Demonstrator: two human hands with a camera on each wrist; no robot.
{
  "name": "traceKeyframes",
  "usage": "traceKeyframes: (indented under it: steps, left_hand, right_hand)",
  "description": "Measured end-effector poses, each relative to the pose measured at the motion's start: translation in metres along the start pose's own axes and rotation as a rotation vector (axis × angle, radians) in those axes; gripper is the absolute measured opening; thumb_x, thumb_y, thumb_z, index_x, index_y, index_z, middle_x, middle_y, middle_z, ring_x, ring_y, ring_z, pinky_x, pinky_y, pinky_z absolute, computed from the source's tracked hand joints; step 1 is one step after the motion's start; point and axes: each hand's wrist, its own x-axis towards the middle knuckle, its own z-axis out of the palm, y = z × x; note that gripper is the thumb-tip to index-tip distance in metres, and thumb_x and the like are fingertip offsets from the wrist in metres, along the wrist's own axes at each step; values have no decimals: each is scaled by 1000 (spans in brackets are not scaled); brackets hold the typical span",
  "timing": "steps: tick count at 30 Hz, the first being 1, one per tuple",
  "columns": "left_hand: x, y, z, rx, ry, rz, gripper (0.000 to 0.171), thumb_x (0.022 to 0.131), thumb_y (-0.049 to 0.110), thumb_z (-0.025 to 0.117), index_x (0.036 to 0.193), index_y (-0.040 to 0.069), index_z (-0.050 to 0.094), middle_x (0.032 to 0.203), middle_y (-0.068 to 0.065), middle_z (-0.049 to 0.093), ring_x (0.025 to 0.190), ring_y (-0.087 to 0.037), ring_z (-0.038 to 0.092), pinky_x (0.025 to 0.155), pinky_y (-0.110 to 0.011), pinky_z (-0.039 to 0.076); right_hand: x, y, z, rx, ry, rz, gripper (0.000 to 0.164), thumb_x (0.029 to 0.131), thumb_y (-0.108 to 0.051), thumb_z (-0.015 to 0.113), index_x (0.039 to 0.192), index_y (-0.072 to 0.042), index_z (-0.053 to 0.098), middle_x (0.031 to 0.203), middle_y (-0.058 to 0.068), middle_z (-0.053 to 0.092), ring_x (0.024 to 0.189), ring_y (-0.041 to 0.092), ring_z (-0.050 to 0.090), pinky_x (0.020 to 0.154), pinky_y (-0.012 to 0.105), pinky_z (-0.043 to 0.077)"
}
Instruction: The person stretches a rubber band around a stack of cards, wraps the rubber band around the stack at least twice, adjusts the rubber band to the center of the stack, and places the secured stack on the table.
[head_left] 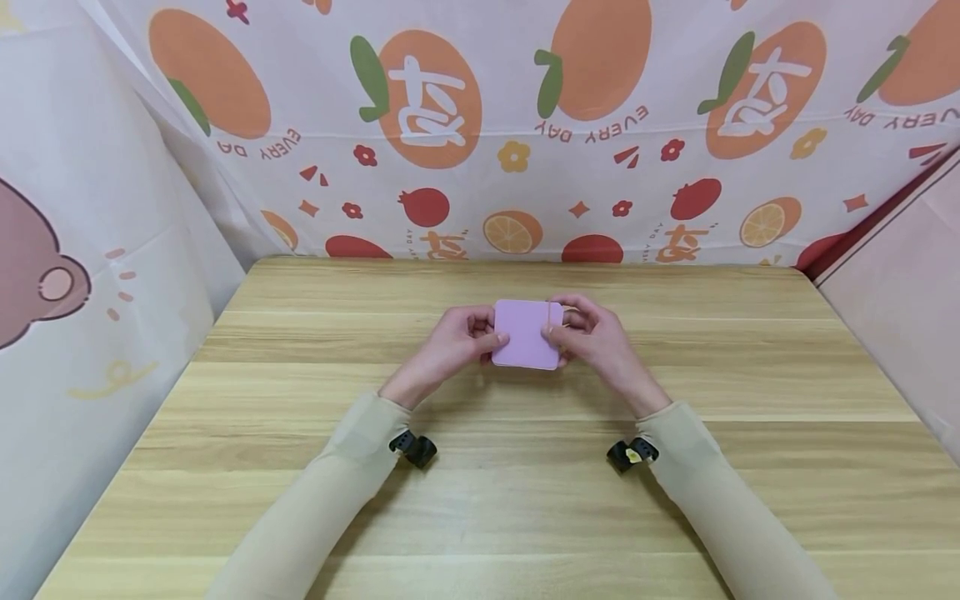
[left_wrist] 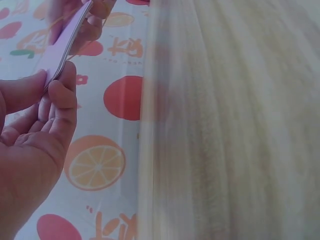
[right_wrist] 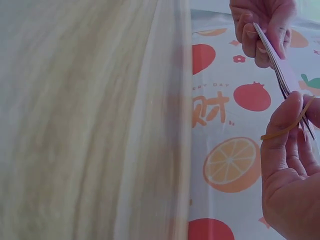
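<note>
Both hands hold a thin, purple, square stack of sheets point(head_left: 522, 332) with rounded corners above the far half of the table. My left hand point(head_left: 459, 337) pinches its left edge, thumb on the front face and fingers behind. On the opposite edge, my right hand point(head_left: 596, 333) grips it the same way. A tan rubber band point(right_wrist: 283, 133) loops over the right hand's fingers and, in the head view, runs down the stack near its right edge. Several thin layers show along the edge of the stack in the right wrist view.
The wood-grain table point(head_left: 480, 500) spreads below the arms. Behind its far edge hangs a white curtain with fruit prints point(head_left: 510, 192). Another printed cloth point(head_left: 112, 250) hangs on the left, and a pale panel point(head_left: 900, 308) stands on the right.
</note>
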Motion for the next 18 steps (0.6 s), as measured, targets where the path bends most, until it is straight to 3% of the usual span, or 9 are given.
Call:
traceKeyframes:
  steps: [11, 15, 18]
  left_hand:
    - [0, -2, -2, -25, 4, 6, 12, 90, 0, 66, 82, 0, 58, 70, -6, 60, 62, -15, 53, 57, -29, 46]
    - [0, -2, -4, -21, 19, 19, 12, 90, 1, 66, 81, 0, 58, 68, -6, 59, 59, -16, 53, 56, -29, 45]
    - [0, 0, -3, -24, 53, 24, 13, 91, 2, 66, 80, 0, 59, 68, -7, 59, 58, -17, 53, 56, -31, 45]
  right_hand:
    - [-1, 3, 2, 39, -58, 55, 46, 92, -12, 70, 134, -10, 51, 111, 16, 66, 79, 22, 63, 59, 31, 54]
    - [-1, 5, 3, 37, -96, 88, 44, 92, -14, 70, 132, -5, 54, 115, 16, 66, 86, 22, 63, 62, 29, 55]
    - [-2, 6, 3, 45, -116, 110, 39, 92, -16, 70, 125, 0, 58, 108, 16, 65, 85, 21, 62, 66, 30, 56]
